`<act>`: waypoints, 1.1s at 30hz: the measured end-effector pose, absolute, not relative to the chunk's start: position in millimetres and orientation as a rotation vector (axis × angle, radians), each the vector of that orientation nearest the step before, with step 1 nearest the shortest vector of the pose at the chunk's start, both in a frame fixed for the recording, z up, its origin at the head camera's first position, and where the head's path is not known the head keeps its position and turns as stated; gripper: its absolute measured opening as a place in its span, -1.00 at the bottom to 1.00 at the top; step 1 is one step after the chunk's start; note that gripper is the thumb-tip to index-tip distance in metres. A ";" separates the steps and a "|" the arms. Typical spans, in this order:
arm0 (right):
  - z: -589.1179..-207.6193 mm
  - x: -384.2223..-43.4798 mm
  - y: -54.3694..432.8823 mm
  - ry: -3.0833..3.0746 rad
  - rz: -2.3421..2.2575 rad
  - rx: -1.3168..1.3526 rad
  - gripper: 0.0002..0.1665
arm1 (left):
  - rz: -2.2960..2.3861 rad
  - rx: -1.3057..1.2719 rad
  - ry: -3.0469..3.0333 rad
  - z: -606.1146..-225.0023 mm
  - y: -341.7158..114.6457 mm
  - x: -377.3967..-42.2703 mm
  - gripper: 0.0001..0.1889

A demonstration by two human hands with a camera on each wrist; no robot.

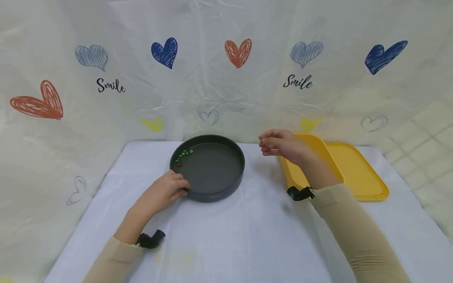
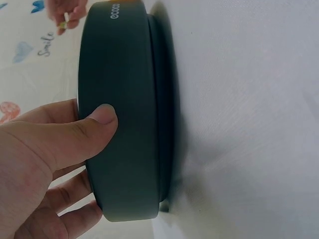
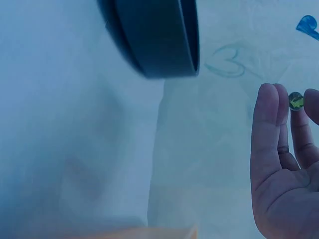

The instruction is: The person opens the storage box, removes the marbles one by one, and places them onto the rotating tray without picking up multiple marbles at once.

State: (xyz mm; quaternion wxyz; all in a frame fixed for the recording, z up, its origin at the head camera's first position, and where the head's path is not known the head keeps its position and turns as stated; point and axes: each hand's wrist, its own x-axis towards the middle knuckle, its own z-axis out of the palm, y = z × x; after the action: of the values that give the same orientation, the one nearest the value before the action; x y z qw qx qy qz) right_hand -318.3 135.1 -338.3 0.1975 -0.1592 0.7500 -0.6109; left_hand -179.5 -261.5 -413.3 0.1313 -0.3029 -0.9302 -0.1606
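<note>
A round, dark, shallow pan [image 1: 212, 167] stands on the white table. My left hand [image 1: 164, 192] grips its near left rim. In the left wrist view the thumb [image 2: 102, 119] presses the outer wall of the pan while the other fingers reach over the rim. Several small glass marbles [image 1: 183, 154], mostly green with a reddish one, lie along the pan's inner left side. Above the table, between the pan and the yellow container, my right hand [image 1: 279, 145] pinches a green-yellow glass marble [image 3: 296, 101] between its fingertips.
Under my right forearm is a deep yellow container [image 1: 297, 173]. A flat yellow tray or lid [image 1: 357, 173] lies to its right. Behind the table hangs a pale sheet [image 1: 212, 86] printed with hearts and the word Smile.
</note>
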 end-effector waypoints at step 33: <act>-400.3 -279.7 1.3 2.460 -1.474 -0.820 -0.81 | -0.418 -0.861 -2.678 -414.6 -260.8 -178.1 -0.77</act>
State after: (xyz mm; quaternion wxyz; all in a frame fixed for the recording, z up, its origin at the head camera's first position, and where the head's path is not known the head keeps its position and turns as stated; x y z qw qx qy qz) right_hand -279.7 1.3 -400.3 0.0793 -0.2740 0.8222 -0.4926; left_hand -178.1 -260.8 -414.6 0.1485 -0.2995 -0.9312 -0.1453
